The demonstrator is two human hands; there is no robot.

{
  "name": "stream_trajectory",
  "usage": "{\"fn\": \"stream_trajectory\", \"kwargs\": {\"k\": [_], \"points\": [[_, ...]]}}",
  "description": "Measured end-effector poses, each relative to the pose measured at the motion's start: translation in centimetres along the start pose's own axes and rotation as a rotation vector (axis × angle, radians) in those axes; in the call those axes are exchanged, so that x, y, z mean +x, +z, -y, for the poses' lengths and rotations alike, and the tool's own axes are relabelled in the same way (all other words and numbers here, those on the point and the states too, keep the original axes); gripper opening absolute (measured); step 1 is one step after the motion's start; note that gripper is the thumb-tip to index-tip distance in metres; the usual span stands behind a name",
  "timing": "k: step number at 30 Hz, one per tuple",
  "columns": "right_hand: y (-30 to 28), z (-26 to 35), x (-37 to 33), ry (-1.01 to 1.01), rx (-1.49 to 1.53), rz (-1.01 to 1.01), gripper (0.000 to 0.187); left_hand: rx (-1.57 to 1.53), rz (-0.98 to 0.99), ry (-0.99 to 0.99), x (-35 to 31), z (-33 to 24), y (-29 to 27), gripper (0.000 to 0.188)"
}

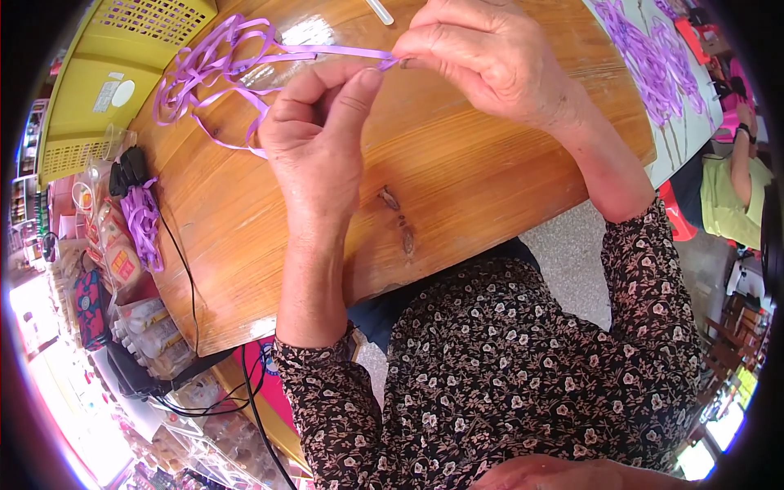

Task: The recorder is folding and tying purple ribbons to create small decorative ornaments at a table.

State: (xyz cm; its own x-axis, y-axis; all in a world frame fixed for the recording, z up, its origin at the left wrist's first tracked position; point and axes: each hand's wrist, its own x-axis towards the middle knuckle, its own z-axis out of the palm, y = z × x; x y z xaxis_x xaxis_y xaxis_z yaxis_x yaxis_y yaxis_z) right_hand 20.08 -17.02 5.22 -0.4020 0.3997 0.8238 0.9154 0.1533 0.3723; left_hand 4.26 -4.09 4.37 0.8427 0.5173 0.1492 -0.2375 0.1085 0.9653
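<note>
A long purple ribbon (214,59) lies in loose loops on the round wooden table (457,180) at the upper left. One strand runs taut to the right, to my two hands. My left hand (314,139) is raised over the table, its thumb and forefinger pinching the strand near its end. My right hand (482,57) meets it from the right, fingertips closed on the same ribbon end. Both forearms come up from my dark flowered sleeves.
A yellow plastic basket (106,82) stands left of the table. A bundle of purple ribbon (143,224) and packets crowd a shelf at lower left, with black cables. More purple ribbons (653,57) lie on a pale surface at upper right, near a seated person (735,196).
</note>
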Motion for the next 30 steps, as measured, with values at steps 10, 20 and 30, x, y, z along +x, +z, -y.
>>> {"fn": "stream_trajectory", "kwargs": {"k": [10,20,30], "points": [[-1.6,0.3,1.2,0.831,0.972,-0.536,0.005,0.283,0.119,0.103,0.7,-0.1,-0.9,0.008],[-7.0,-6.6,-3.2,1.309,0.589,-0.834,0.012,0.394,0.028,0.045,1.9,-1.8,-3.1,0.01],[-8.9,-9.2,-5.5,1.465,0.461,-1.243,0.008,0.267,-0.049,0.039,2.3,-2.7,-5.0,0.017]]}}
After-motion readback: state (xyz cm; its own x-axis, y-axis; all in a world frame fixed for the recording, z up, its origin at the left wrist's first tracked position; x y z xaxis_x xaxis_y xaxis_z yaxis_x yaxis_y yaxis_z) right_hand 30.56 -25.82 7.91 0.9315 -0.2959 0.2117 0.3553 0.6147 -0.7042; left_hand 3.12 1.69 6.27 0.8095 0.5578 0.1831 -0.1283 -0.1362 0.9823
